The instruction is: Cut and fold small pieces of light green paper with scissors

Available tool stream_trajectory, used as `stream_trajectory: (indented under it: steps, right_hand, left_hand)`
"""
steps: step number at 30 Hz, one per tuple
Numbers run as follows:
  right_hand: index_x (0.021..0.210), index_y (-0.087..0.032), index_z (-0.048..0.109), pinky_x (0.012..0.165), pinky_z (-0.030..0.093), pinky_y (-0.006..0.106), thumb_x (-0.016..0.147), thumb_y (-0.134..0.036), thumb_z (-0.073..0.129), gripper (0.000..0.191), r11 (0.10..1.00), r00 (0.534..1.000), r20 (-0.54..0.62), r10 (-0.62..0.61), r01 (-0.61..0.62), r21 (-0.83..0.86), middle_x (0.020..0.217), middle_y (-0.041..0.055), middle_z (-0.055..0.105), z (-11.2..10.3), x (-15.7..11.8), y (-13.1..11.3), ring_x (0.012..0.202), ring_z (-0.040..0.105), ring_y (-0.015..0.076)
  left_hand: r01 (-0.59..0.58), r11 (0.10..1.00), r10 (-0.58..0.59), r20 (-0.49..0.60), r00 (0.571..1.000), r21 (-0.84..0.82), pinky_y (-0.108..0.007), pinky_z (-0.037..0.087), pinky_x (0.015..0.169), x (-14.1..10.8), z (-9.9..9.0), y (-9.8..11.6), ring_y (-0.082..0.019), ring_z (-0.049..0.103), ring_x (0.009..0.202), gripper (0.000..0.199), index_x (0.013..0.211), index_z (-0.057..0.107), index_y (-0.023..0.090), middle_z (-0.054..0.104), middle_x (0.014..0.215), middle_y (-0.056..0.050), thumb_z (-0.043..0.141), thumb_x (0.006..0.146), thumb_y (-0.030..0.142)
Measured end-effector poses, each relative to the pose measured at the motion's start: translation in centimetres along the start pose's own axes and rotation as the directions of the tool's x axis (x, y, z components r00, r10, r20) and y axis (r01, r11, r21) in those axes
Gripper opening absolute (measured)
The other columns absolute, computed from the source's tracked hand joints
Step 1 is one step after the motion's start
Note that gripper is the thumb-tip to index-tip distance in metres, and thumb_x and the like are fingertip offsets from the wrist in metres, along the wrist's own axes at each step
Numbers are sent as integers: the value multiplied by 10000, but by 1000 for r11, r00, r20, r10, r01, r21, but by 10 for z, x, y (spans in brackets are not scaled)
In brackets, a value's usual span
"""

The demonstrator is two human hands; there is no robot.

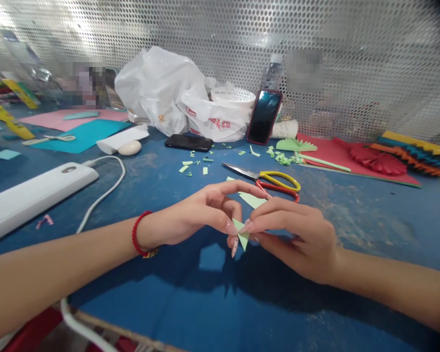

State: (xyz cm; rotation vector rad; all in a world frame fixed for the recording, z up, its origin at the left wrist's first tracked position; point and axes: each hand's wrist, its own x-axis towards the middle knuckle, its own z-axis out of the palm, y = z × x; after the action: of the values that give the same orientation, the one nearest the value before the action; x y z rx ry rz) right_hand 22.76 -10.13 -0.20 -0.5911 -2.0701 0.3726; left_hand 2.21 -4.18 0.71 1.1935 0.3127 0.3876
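Note:
A small piece of light green paper (244, 240) is pinched between my two hands above the blue table. My left hand (209, 210), with a red braided bracelet (136, 234) at the wrist, grips its left side with thumb and fingers. From the right, my right hand (300, 234) pinches the same piece with its fingertips. Just behind my hands lies another light green paper strip (252, 200), partly covered by my fingers. Beyond it rest scissors (275, 181) with one yellow and one red handle, blades pointing left.
Green paper scraps (205, 170) are scattered behind my hands. A white power strip (40, 195) with its cable lies at left. Farther back are a black phone (188, 142), white plastic bags (161, 93), an upright phone (266, 117) and red paper (315, 144) with folded fans.

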Motion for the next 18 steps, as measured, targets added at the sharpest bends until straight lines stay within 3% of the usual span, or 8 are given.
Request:
stream_trajectory:
  steps: [6,13,16,18]
  right_hand:
    - [963,-128,695,712,568,233,867,-103,660,105,998,1000,-6,-6,7,54,848,69,687,2,0,2,757,670,121]
    - [895,-173,674,627,528,219,915,-140,608,76,997,994,-81,78,-76,25,775,21,681,9,-2,5,708,638,116]
    - [864,-175,659,620,505,219,903,-141,625,62,984,980,-99,170,-164,65,764,10,674,12,-2,8,689,618,112]
    - [854,-172,652,606,485,203,891,-147,646,45,972,972,-79,222,-214,96,770,2,667,12,-3,9,678,602,100]
  left_hand:
    - [-51,997,53,-30,998,64,-271,557,670,-1,3,1,-146,672,603,525,1238,591,209,656,685,21,619,745,31]
    - [-140,973,159,-96,983,184,-270,558,670,-3,3,-4,-149,672,641,539,1286,547,230,658,700,23,645,782,64]
    - [-163,918,217,-116,969,362,-281,541,716,-7,5,-4,-156,677,686,579,1358,474,258,653,739,22,657,826,123]
    - [-186,811,283,-93,955,555,-300,517,784,-10,7,-3,-159,668,723,625,1405,411,266,656,756,20,664,843,164]
